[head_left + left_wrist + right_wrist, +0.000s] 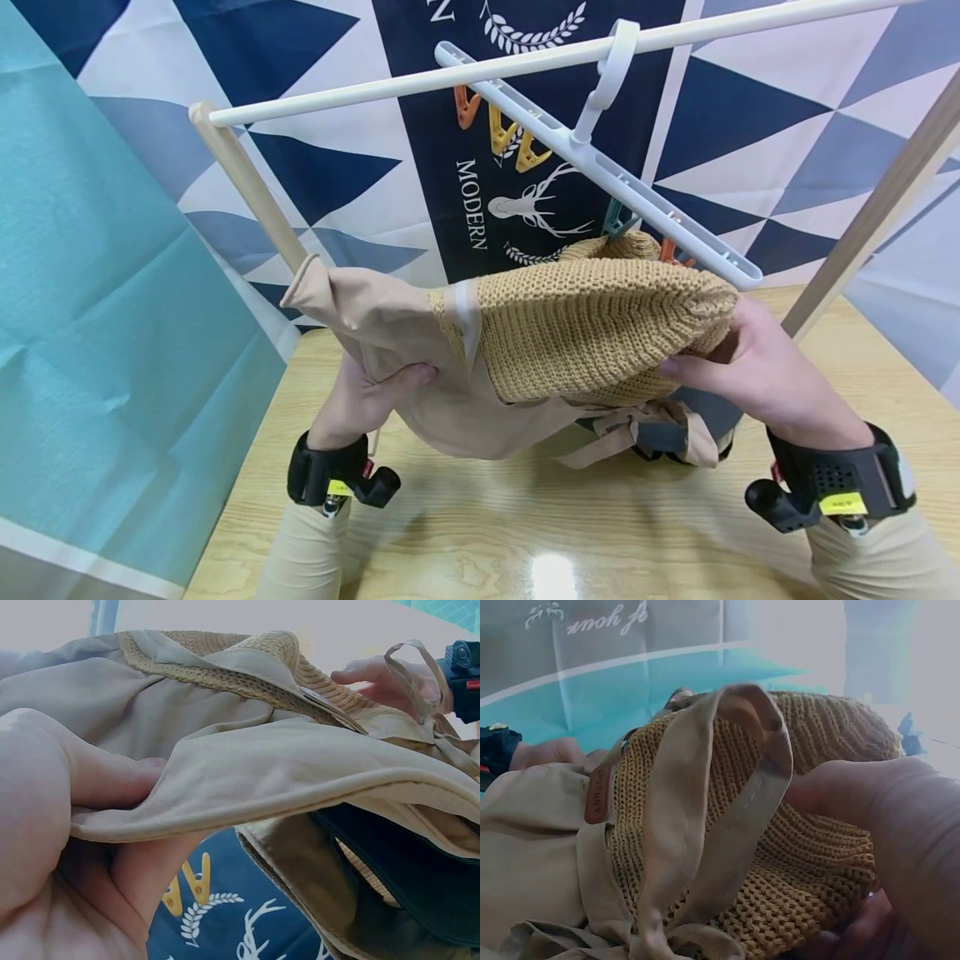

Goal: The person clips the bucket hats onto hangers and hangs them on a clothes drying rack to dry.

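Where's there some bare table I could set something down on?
The table is bare between left sleeve and right sleeve, nearer than the hat. Another bare patch lies right of the right hand. It's crowded behind the hat, where more knitted fabric sits beneath the hanger.

Bright light filled the head view, leaving a white glare patch on the wood-grain tabletop and soft shadows below the knit hat. The left wrist view washed out along its top; the dimmer right wrist view blew out at upper right.
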Tool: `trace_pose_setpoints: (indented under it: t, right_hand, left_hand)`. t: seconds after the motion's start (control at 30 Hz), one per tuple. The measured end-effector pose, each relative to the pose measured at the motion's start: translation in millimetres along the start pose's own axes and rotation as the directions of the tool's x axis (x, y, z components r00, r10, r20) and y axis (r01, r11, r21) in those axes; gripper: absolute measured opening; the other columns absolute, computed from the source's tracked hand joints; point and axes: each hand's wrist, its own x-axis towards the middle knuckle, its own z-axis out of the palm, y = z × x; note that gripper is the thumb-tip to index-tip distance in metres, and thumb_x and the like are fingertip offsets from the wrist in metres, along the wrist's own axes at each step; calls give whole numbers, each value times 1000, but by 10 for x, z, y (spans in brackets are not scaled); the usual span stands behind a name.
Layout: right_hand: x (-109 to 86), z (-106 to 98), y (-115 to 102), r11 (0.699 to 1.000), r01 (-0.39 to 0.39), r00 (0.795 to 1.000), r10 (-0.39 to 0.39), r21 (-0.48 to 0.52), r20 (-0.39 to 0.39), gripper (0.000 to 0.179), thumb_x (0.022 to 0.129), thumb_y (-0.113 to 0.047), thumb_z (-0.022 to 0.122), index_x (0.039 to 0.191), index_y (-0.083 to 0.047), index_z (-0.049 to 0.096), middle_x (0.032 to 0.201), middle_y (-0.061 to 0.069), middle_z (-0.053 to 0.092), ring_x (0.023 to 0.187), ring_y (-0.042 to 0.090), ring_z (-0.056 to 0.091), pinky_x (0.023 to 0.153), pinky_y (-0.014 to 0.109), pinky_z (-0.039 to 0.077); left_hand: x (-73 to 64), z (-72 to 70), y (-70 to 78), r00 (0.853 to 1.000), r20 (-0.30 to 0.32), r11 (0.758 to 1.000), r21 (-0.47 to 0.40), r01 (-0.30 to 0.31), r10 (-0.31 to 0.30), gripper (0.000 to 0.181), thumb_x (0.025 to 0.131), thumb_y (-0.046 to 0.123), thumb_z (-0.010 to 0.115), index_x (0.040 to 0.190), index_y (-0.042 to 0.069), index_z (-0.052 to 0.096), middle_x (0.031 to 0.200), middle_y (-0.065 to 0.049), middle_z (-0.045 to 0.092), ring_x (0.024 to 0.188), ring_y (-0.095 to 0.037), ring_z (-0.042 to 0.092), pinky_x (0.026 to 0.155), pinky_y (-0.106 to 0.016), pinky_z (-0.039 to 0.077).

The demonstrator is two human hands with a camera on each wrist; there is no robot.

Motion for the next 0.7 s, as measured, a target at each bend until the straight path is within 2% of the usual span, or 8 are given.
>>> trace_pose_setpoints:
  t: [0.1,0.3,0.47,0.53,0.6,0.7]
  right_hand:
    - [-3,-8,1,1000,-2,1000,2,12,20,65,92,27,64,149,-4,67,139,5,77,122,13,78,96,24,66]
    - [-2,-24,11,1000,30,999,-30,6,15,70,90,26,64,152,-5,65,136,4,81,118,13,81,94,24,66]
    - [0,-30,3,997,70,997,-71,33,15,74,89,25,65,158,0,58,133,7,83,117,14,82,97,24,65]
    - [10,-40,-4,993,94,995,-97,75,33,75,92,22,66,163,2,52,136,10,82,121,17,81,102,25,65]
    - [34,-53,-1,980,141,986,-152,138,71,74,97,18,64,167,4,46,146,13,78,132,18,78,111,26,62]
    - [80,-69,17,943,217,958,-256,253,130,68,105,9,60,170,5,40,162,16,67,146,21,70,121,28,56]
  left_hand:
    - [-3,-8,17,1000,-17,1000,-7,16,-16,25,104,26,82,126,32,70,116,18,77,104,0,71,96,-19,58]
    - [9,-36,3,999,-38,999,-19,-27,26,27,104,22,83,127,30,70,115,16,76,104,0,70,96,-19,57]
    - [-7,-67,2,997,-76,999,-41,-13,10,29,103,15,81,126,30,71,115,15,75,105,-2,69,98,-20,57]
    - [-23,-78,11,994,-108,994,-106,17,-28,33,100,7,79,125,27,71,117,13,75,107,-4,70,100,-21,57]
    - [-40,-93,22,986,-147,981,-188,52,-80,37,97,0,78,125,24,71,118,11,74,108,-6,69,102,-22,58]
    - [-51,-128,41,971,-204,958,-277,66,-126,39,96,-3,77,125,20,69,119,8,72,110,-8,69,102,-23,58]
